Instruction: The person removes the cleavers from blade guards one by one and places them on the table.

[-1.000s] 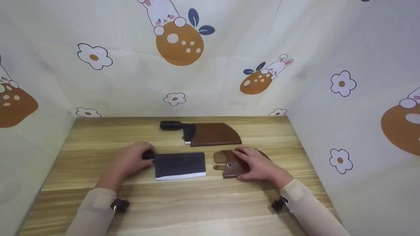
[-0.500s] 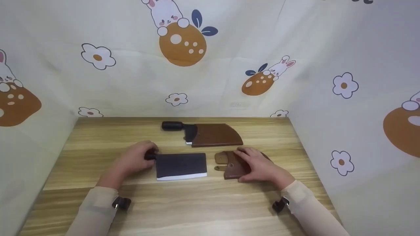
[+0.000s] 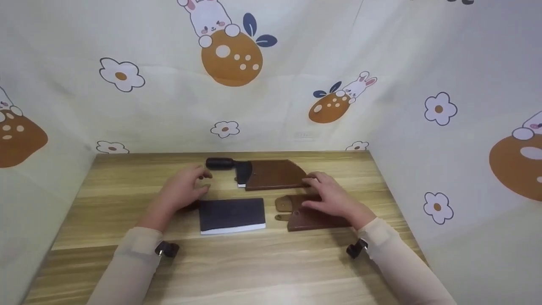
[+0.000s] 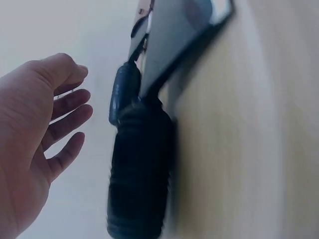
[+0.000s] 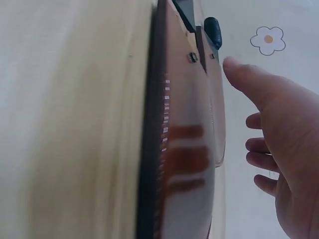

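Note:
A cleaver (image 3: 231,214) with a dark blade and bright edge lies flat on the table, its black handle (image 4: 139,174) mostly hidden by my left hand in the head view. My left hand (image 3: 183,188) hovers above that handle, fingers loosely bent and holding nothing. To the cleaver's right lies a brown leather sheath (image 3: 315,218) with its strap and flap undone. Over it my right hand (image 3: 334,195) is raised with relaxed fingers, apart from the leather in the right wrist view. Behind both lies a second cleaver (image 3: 243,171), its blade inside another brown sheath (image 3: 275,174).
The wood-grain table (image 3: 237,271) is walled at the back and sides by a pale curtain (image 3: 169,101) printed with flowers and rabbits. A small black camera is strapped to each wrist.
My left hand has let go of the cleaver's handle and risen. My right hand has lifted off the loose sheath and moved slightly back. The cleavers and sheaths have stayed in place.

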`<state>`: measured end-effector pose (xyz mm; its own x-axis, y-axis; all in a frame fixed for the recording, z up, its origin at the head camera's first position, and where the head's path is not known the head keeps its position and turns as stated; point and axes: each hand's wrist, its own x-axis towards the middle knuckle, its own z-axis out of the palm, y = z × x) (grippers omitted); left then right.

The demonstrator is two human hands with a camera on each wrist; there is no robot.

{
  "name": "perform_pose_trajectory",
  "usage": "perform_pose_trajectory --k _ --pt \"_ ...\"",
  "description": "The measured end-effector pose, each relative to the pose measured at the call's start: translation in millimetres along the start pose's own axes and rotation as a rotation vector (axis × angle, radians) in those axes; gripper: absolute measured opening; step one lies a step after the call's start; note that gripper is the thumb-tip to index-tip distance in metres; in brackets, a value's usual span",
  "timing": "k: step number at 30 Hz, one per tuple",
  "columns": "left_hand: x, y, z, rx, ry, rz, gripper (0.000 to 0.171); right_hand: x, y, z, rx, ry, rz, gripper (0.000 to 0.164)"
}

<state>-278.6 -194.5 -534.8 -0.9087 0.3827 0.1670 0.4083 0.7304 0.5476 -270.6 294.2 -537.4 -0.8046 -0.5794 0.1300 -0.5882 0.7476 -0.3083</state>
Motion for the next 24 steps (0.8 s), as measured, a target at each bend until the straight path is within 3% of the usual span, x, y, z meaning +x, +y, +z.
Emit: perform_pose_trajectory --k 10,19,24 --pt "51.9 -2.0 10.5 0.046 0.01 0.023 0.04 49.8 -0.2 3.0 -0.029 -0.003 -0.019 0.071" --pt "83.7 -7.9 17.8 0.121 -0.035 0.038 0.051 91.6 -8.0 9.5 -0.036 -0.098 0.046 0.089" --pt "94.6 -12.6 25.8 0.148 -0.076 0.047 0.06 110.0 -16.7 17.2 -0.02 -0.145 0.061 0.101"
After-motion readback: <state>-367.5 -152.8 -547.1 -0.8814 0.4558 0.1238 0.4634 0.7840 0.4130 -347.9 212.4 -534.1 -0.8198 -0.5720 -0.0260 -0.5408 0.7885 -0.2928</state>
